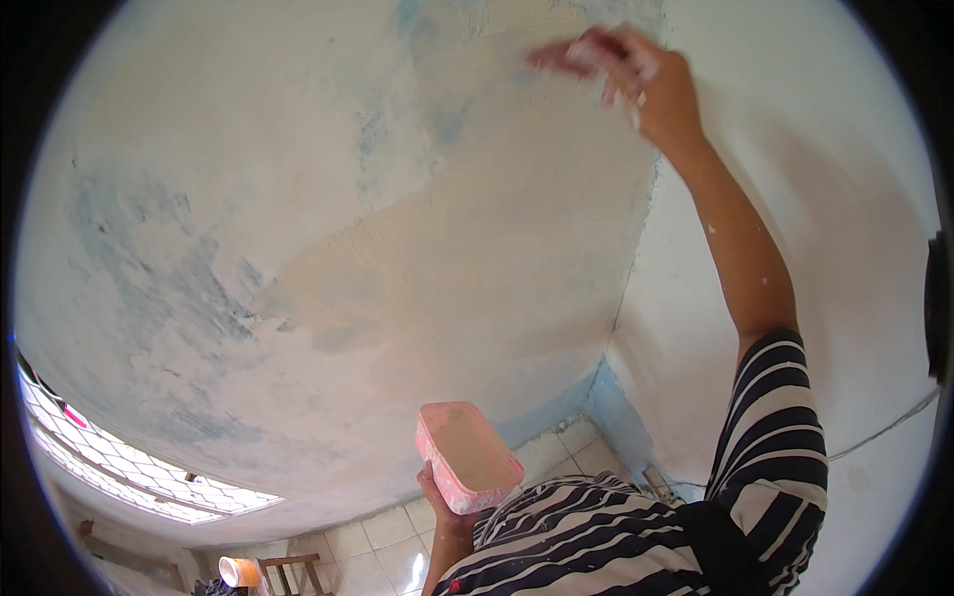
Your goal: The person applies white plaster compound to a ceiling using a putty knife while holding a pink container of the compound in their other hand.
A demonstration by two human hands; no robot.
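Note:
My left hand point(450, 509) grips a pink rectangular plastic tub point(505, 488) from beneath and its left side, in front of my body. Inside the tub lies a beige, smooth paste point(469, 449). Up at the wall, near the corner, my right hand point(636, 84) is closed round a dark red, flat spreader point(562, 60), blurred by motion. Whether the spreader's edge touches the wall I cannot tell. White smears of paste mark my right fingers and forearm. The wall point(477, 238) carries patchy beige filler over bluish-grey paint.
A second, pale wall point(825, 199) meets this one at the corner on my right. A grilled window point(129, 462) is at lower left. Below are floor tiles point(388, 526), a wooden stool point(295, 573) and an orange-and-white container point(238, 571). A cable point(884, 429) runs along the right wall.

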